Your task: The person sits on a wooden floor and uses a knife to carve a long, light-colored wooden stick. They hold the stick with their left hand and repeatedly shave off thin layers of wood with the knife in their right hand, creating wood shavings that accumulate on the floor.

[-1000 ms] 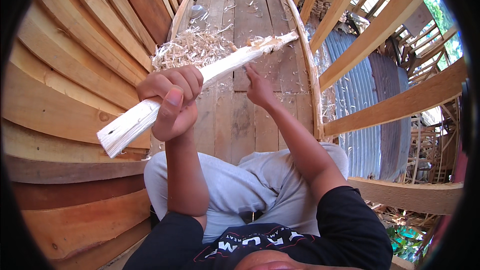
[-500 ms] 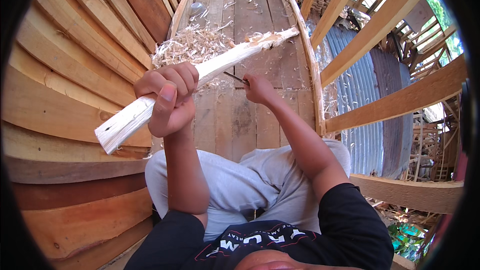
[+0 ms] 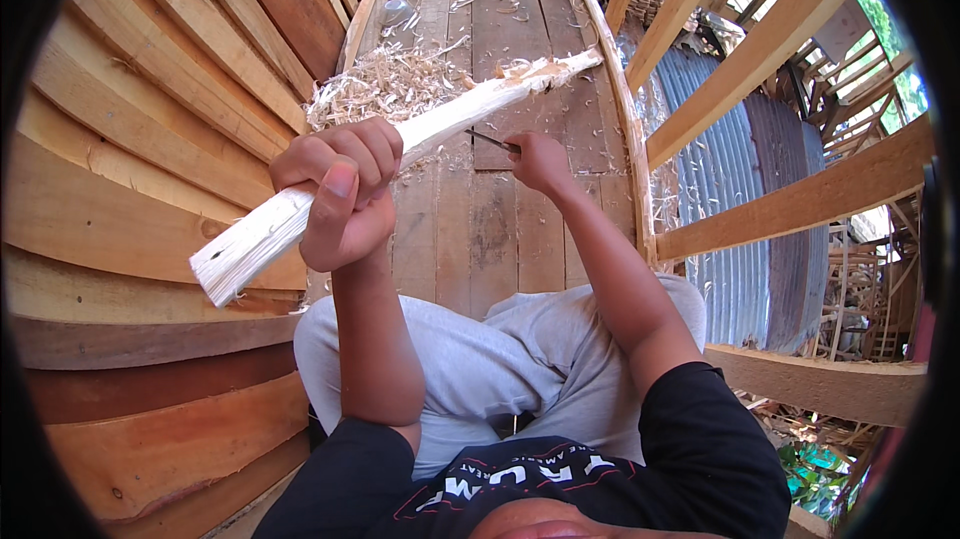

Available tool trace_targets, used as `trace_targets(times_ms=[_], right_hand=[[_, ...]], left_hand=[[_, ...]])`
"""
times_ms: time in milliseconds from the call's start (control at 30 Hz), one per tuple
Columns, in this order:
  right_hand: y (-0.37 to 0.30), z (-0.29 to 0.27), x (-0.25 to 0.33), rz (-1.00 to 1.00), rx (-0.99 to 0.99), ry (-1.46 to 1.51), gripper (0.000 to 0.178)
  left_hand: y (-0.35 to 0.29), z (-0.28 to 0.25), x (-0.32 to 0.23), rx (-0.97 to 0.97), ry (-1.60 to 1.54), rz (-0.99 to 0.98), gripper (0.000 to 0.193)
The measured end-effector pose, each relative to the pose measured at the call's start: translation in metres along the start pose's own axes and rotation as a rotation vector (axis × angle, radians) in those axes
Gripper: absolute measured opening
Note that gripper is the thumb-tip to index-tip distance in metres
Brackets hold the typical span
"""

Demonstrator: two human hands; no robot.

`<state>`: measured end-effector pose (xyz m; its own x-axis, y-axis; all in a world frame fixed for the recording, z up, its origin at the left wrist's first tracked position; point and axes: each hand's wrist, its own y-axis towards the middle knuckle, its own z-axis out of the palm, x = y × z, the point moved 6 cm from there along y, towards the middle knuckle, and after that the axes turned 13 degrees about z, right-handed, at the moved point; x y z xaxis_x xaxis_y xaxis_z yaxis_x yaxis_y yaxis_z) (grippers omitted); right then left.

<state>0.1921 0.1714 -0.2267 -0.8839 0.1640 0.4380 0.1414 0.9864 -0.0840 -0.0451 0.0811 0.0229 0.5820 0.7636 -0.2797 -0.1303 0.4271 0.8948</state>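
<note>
A long pale piece of wood [image 3: 478, 107] with a whittled, rough surface slants from lower left to upper right in front of me. My left hand [image 3: 345, 189] is wrapped round it near its thick, squared end, thumb uppermost. Its narrower far end reaches the railing's bottom rail. Just below the wood, right of its middle, my right hand [image 3: 541, 161] is closed round a small knife [image 3: 490, 140]; the handle is mostly hidden in the fist. The thin dark blade points left towards the wood's lower edge; I cannot tell whether it touches.
A heap of curled wood shavings [image 3: 385, 89] lies on the plank floor [image 3: 480, 229] beyond my left hand. Farther off stands a small clear container [image 3: 396, 11]. A plank wall [image 3: 150, 199] rises close on the left. On the right runs a slatted wooden railing [image 3: 790, 214], with corrugated metal sheets [image 3: 715, 169] beyond.
My right hand has moved a little to the right and slightly farther away with the knife. My left hand and the piece of wood have hardly moved.
</note>
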Motion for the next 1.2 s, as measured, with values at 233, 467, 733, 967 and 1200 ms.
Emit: trace_targets(times_ms=[233, 467, 733, 967, 1200], right_hand=[[-0.019, 0.024, 0.006, -0.297, 0.663, 0.005, 0.026], [0.001, 0.005, 0.013, -0.02, 0.165, 0.22, 0.026], [0.006, -0.013, -0.007, 0.141, -0.092, -0.009, 0.026], [0.0, -0.008, -0.016, -0.098, 0.383, -0.126, 0.024], [0.005, -0.012, -0.016, -0.069, 0.409, 0.014, 0.025]], left_hand=[[0.0, -0.001, -0.001, -0.013, 0.005, 0.004, 0.03], [-0.001, -0.003, -0.002, -0.028, -0.007, 0.013, 0.028], [0.0, -0.003, 0.0, -0.058, -0.054, 0.046, 0.024], [0.0, -0.005, 0.0, -0.053, -0.063, 0.055, 0.024], [0.0, -0.003, -0.001, -0.047, -0.056, 0.054, 0.024]])
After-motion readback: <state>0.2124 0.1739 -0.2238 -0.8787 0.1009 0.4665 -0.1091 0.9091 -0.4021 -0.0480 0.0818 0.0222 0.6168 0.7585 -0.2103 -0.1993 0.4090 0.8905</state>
